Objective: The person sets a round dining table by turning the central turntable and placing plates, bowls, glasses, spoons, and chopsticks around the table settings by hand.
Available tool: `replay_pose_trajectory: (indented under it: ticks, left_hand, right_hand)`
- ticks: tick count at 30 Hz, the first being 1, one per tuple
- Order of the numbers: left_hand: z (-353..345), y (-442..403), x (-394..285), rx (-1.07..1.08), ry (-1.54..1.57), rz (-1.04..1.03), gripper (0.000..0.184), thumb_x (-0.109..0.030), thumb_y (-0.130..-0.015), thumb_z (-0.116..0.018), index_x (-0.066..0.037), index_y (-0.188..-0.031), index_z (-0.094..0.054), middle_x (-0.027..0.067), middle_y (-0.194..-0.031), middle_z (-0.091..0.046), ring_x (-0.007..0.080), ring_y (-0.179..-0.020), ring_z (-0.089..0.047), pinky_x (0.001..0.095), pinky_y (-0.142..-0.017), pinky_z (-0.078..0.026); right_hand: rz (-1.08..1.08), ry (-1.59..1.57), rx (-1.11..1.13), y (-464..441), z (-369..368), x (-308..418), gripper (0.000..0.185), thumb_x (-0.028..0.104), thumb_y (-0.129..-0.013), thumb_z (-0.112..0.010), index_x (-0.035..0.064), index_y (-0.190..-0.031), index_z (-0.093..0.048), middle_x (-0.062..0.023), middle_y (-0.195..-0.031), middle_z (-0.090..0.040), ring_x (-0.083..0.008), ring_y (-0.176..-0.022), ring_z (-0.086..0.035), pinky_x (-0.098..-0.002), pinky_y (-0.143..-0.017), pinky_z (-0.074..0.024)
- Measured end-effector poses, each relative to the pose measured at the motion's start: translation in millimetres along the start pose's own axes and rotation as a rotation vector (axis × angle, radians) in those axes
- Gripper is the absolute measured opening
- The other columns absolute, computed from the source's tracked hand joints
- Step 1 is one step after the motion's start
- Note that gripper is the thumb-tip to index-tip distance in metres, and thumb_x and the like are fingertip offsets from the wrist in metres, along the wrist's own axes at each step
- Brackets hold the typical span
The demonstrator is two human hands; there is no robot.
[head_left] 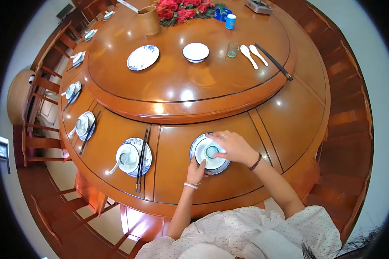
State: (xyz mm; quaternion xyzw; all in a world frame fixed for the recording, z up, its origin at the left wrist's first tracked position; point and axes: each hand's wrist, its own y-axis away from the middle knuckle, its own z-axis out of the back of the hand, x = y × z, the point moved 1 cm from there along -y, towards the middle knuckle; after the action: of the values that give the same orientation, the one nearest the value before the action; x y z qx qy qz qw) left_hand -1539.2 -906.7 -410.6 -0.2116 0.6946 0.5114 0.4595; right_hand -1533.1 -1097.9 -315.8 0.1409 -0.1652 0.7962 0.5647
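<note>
A white bowl (pixel 202 148) sits on a blue-patterned plate (pixel 221 170) at the table edge in front of me. Inside the bowl stands a small glass (pixel 212 151). My left hand (pixel 196 172) grips the near left rim of the bowl, thumb on top. Above the bowl's right side arches my right hand (pixel 235 149), fingers spread towards the far rim. Its thumb is at the glass's right side; whether it touches is hard to tell.
To the left lies a place setting with bowl (pixel 128 152), spoon and black chopsticks (pixel 141 160); several more follow the table's curve. The raised turntable (pixel 168 88) holds a plate (pixel 143 58), a bowl (pixel 196 52), a glass (pixel 232 49), two spoons (pixel 249 56), chopsticks (pixel 274 62) and red flowers (pixel 186 9).
</note>
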Motion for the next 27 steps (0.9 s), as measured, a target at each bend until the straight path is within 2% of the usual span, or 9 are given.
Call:
replay_pose_trajectory:
  ticks: [4,5,10,13,14,16,18,23,27]
  left_hand:
    - [1.4,-2.4,0.6,0.052,0.088,0.053,0.032,-0.012,-0.087,-0.049,0.003,-0.112,-0.037,0.0162,-0.078,-0.061,0.0203,-0.054,-0.063,0.0274,-0.042,-0.052]
    - [0.6,-3.5,-0.6,0.052,0.087,0.06,0.032,-0.012,-0.086,-0.049,0.003,-0.112,-0.037,0.0163,-0.078,-0.061,0.0204,-0.054,-0.063,0.0273,-0.042,-0.052]
    - [0.3,-4.0,4.1,0.053,0.043,0.059,0.035,-0.012,-0.087,-0.048,0.003,-0.115,-0.033,0.0176,-0.082,-0.06,0.0226,-0.056,-0.063,0.0285,-0.044,-0.053]
    - [-1.8,-1.8,-1.0,0.023,0.077,0.062,0.033,-0.012,-0.087,-0.048,0.004,-0.113,-0.035,0.0158,-0.077,-0.061,0.0201,-0.053,-0.063,0.0265,-0.043,-0.052]
    - [-1.7,-2.6,0.0,0.031,0.071,0.061,0.033,-0.012,-0.087,-0.048,0.004,-0.113,-0.035,0.0158,-0.077,-0.061,0.0201,-0.053,-0.063,0.0265,-0.043,-0.052]
    - [-1.7,-2.3,1.7,0.022,0.064,0.069,0.034,-0.012,-0.088,-0.048,0.004,-0.114,-0.035,0.0156,-0.077,-0.061,0.0198,-0.053,-0.063,0.026,-0.042,-0.051]
    - [-2.7,0.2,-2.6,0.014,0.063,0.085,0.033,-0.012,-0.087,-0.048,0.004,-0.114,-0.035,0.0159,-0.078,-0.061,0.0201,-0.053,-0.063,0.0265,-0.042,-0.051]
    - [-4.4,1.7,-8.3,0.011,0.111,0.098,0.036,-0.01,-0.088,-0.048,0.005,-0.117,-0.034,0.0164,-0.081,-0.061,0.0204,-0.055,-0.063,0.0273,-0.044,-0.053]
    - [-3.7,4.8,-19.9,0.02,0.088,0.109,0.034,-0.008,-0.088,-0.045,0.006,-0.117,-0.034,0.0169,-0.082,-0.061,0.0205,-0.056,-0.063,0.0265,-0.046,-0.053]
  right_hand:
    - [0.162,0.218,0.013,0.4,-34.1,9.8,0.051,0.025,-0.07,-0.063,0.018,-0.119,-0.049,-0.0082,-0.09,-0.055,-0.0226,-0.085,-0.055,-0.033,-0.068,-0.0447]
    - [0.164,0.202,-0.007,2.8,-36.9,8.3,0.031,0.02,-0.075,-0.054,0.0169,-0.106,-0.055,-0.008,-0.085,-0.058,-0.0219,-0.086,-0.057,-0.0344,-0.068,-0.0443]
    - [0.167,0.126,0.221,-21.3,-12.6,-1.8,0.029,0.015,-0.066,-0.063,0.0085,-0.09,-0.051,-0.0106,-0.082,-0.059,-0.025,-0.085,-0.058,-0.0358,-0.067,-0.0453]
    - [-0.263,-0.413,0.178,-26.8,32.4,-26.4,0.04,0.013,-0.066,-0.068,0.0053,-0.097,-0.044,-0.0117,-0.091,-0.058,-0.0253,-0.089,-0.057,-0.036,-0.069,-0.0482]
    - [-0.27,-0.412,0.17,-30.5,32.6,-39.9,0.04,0.013,-0.066,-0.068,0.0053,-0.097,-0.044,-0.0117,-0.091,-0.058,-0.0253,-0.089,-0.057,-0.036,-0.069,-0.0482]
    - [-0.268,-1.07,-0.228,-39.3,27.2,-69.2,0.051,0.005,-0.069,-0.069,0.0055,-0.108,-0.037,-0.0093,-0.103,-0.053,-0.019,-0.095,-0.054,-0.0311,-0.073,-0.0484]
    - [-0.262,-1.355,-0.284,-62.9,24.0,-103.6,0.063,0.0,-0.073,-0.065,0.0088,-0.121,-0.027,-0.0067,-0.113,-0.049,-0.0155,-0.104,-0.048,-0.0288,-0.085,-0.0438]
    - [-0.247,-1.088,-0.597,-147.3,3.2,-180.4,0.053,0.002,-0.073,-0.067,0.0069,-0.115,-0.036,-0.0087,-0.112,-0.051,-0.0156,-0.103,-0.049,-0.0293,-0.085,-0.0434]
    - [-0.48,-0.593,-0.95,-204.4,-6.7,-213.6,0.053,0.013,-0.062,-0.075,0.0034,-0.102,-0.042,-0.0136,-0.097,-0.056,-0.0275,-0.097,-0.052,-0.0368,-0.079,-0.0438]
